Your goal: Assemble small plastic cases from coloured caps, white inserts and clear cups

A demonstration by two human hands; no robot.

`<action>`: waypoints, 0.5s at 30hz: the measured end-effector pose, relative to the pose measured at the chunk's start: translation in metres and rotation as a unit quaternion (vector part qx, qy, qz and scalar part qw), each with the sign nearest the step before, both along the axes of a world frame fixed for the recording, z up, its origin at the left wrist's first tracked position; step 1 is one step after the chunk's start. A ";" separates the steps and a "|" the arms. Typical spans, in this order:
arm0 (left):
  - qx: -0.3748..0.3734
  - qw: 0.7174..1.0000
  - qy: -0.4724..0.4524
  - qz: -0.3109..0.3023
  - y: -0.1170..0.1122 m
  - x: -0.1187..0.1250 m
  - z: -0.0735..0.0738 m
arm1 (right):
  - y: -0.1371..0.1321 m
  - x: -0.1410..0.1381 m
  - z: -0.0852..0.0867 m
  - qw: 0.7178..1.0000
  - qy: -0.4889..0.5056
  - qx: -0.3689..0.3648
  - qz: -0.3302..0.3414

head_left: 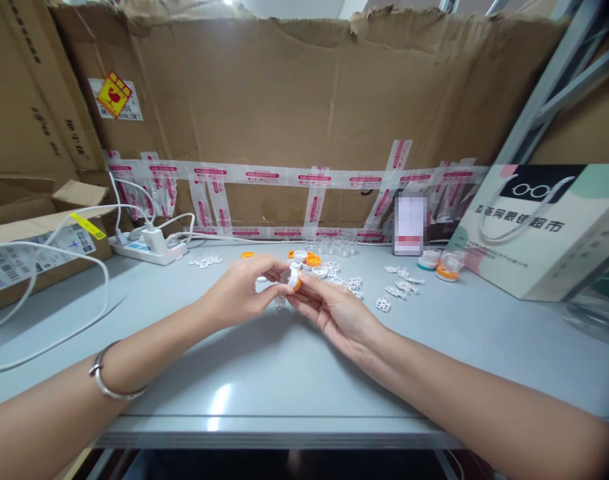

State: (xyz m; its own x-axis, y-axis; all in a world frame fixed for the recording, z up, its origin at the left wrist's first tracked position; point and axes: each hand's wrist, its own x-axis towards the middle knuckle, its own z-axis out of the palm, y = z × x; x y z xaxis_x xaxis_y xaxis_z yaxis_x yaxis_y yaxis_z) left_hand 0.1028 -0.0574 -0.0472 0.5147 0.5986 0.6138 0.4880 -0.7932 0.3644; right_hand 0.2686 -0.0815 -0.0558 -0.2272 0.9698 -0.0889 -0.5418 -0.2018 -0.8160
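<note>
Between my two hands, above the table, is a small round white-and-orange plastic case (pixel 293 280), tilted on its side. My left hand (pixel 251 287) pinches its left side with thumb and fingers. From the right, the fingers of my right hand (pixel 334 307) close on its orange side. Just behind the hands lie orange and white round plastic parts (pixel 311 260). White flat cut-out pieces (pixel 354 285) are scattered to their right, and clear round parts (pixel 334 245) stand near the cardboard. An orange ring (pixel 247 255) lies behind my left hand.
A power strip (pixel 149 247) with white cables lies at the left beside an open cardboard box (pixel 44 247). A phone (pixel 411 223) leans on the large cardboard (pixel 284 93) behind. Stacked round parts (pixel 448 272) and a paper bag (pixel 529 233) stand at the right.
</note>
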 end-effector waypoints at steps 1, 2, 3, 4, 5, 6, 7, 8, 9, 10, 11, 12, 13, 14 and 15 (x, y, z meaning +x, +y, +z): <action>-0.005 1.000 -0.001 0.003 0.001 0.000 0.000 | 0.000 0.000 0.000 1.000 -0.001 -0.001 0.001; -0.007 1.000 -0.002 0.004 0.001 0.000 -0.001 | 0.000 0.000 0.000 1.000 -0.002 -0.001 0.003; -0.008 1.000 -0.002 0.004 0.002 -0.001 -0.001 | 0.000 0.000 0.000 1.000 -0.001 -0.001 0.004; -0.008 1.000 -0.002 0.001 0.003 -0.001 -0.001 | 0.001 0.000 0.000 1.000 0.001 0.000 0.003; -0.008 1.000 -0.002 -0.003 0.003 -0.001 -0.001 | 0.001 0.000 0.000 1.000 0.004 0.002 0.001; -0.009 1.000 -0.005 -0.007 0.003 -0.001 -0.001 | 0.001 0.000 0.000 1.000 0.007 0.002 -0.002; -0.013 1.000 -0.009 -0.011 0.003 -0.001 -0.001 | 0.001 0.000 0.000 1.000 0.011 0.000 -0.006; -0.018 1.000 -0.016 -0.012 0.002 0.000 -0.001 | 0.001 0.000 0.000 1.000 0.014 -0.002 -0.010; -0.022 0.999 -0.024 -0.013 0.002 0.000 -0.001 | 0.001 0.000 0.000 1.000 0.017 -0.005 -0.013; -0.027 0.999 -0.031 -0.013 0.001 0.001 0.000 | 0.001 -0.001 0.000 1.000 0.019 -0.006 -0.016; -0.031 0.999 -0.038 -0.013 0.001 0.002 0.000 | 0.001 -0.001 0.000 1.000 0.022 -0.007 -0.017; -0.037 0.998 -0.044 -0.014 0.000 0.003 0.000 | 0.002 -0.001 0.000 0.999 0.025 -0.006 -0.020; -0.045 0.997 -0.053 -0.018 0.000 0.004 0.000 | 0.002 -0.001 0.000 0.999 0.026 -0.007 -0.022; -0.056 0.996 -0.062 -0.026 0.000 0.004 0.000 | 0.002 -0.001 0.000 0.999 0.026 -0.008 -0.025; -0.072 0.994 -0.073 -0.038 0.000 0.005 0.001 | 0.002 -0.001 0.000 0.999 0.026 -0.011 -0.028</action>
State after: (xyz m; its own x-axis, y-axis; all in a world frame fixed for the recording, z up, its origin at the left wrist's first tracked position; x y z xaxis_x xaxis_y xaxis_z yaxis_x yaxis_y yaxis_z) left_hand 0.1076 -0.0576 -0.0466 0.4733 0.6485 0.5961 0.3630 -0.7602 0.5388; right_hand 0.2671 -0.0790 -0.0558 -0.1767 0.9791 -0.1003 -0.5940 -0.1873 -0.7824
